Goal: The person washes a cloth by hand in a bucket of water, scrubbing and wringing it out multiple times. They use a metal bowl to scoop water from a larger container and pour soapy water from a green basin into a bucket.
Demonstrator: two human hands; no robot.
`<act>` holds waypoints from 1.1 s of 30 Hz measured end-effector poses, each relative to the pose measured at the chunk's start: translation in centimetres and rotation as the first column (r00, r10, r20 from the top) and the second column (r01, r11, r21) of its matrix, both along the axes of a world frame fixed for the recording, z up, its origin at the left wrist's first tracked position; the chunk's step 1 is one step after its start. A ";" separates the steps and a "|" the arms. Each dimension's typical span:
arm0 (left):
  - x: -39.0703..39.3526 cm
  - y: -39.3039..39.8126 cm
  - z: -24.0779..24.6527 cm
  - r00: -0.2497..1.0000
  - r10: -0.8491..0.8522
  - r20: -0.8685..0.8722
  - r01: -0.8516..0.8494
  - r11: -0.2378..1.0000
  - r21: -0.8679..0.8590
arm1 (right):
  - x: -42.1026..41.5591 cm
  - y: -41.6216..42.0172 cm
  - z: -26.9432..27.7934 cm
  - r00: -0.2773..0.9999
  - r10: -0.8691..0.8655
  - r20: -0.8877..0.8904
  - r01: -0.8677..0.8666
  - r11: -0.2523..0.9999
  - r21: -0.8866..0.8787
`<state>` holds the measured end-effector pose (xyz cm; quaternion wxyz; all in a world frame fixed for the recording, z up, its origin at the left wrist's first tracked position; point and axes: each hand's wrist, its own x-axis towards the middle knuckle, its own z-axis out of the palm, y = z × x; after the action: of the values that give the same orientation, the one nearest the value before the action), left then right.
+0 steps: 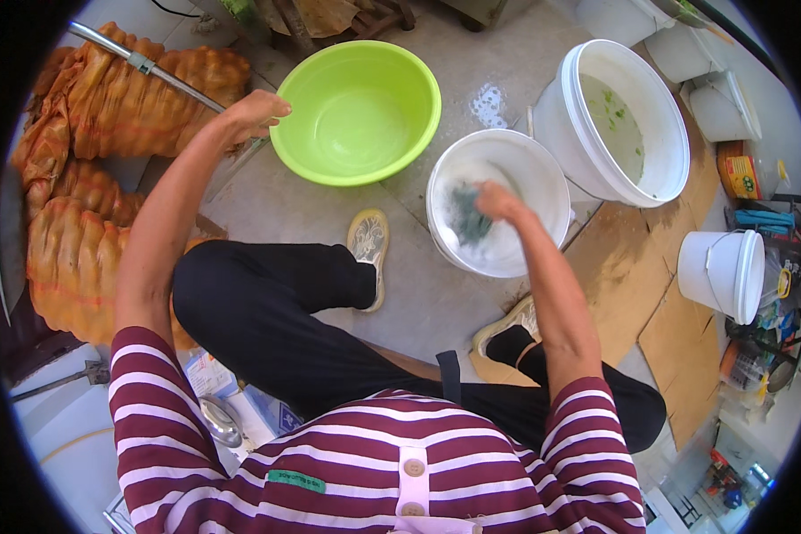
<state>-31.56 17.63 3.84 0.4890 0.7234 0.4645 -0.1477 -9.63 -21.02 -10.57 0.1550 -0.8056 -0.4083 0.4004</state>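
My right hand [497, 200] reaches down into a white plastic bucket [547, 173]. It grips a dark green scrubber or cloth [468, 217], blurred, against the bucket's inside, where whitish suds show. My left hand [257, 115] is at the left rim of a lime-green plastic basin [354, 113], its fingers beside the rim. A metal pole [153, 70] runs behind that hand; whether the hand holds the pole or the basin, I cannot tell. The basin holds no objects.
A larger white bucket [561, 127] with water and green leaf bits leans at the right. Orange mesh sacks [80, 267] fill the left. Flattened cardboard [614, 267] covers the floor at right, near a small lidded bucket [714, 274]. Spilled suds [488, 105] lie on the tiles.
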 end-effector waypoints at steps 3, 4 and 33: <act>1.3 -2.9 3.8 0.959 -0.267 -0.099 0.277 0.955 0.107 | 2.4 0.1 6.0 0.989 -0.126 -0.074 0.136 0.980 0.145; 1.8 -4.0 5.1 0.930 -0.347 -0.124 0.363 0.920 0.146 | 2.5 0.1 9.1 0.976 -0.160 -0.149 0.187 0.963 0.196; 5.2 -18.4 9.1 0.465 -0.821 -0.332 0.865 0.343 0.365 | -0.6 -0.4 -6.8 0.917 -0.022 0.399 0.173 0.922 -0.347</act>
<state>-26.38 -0.82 12.93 0.1216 0.9475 0.0663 -0.2884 -10.25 -21.38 -17.39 -0.0654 -0.9028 -0.3055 0.2954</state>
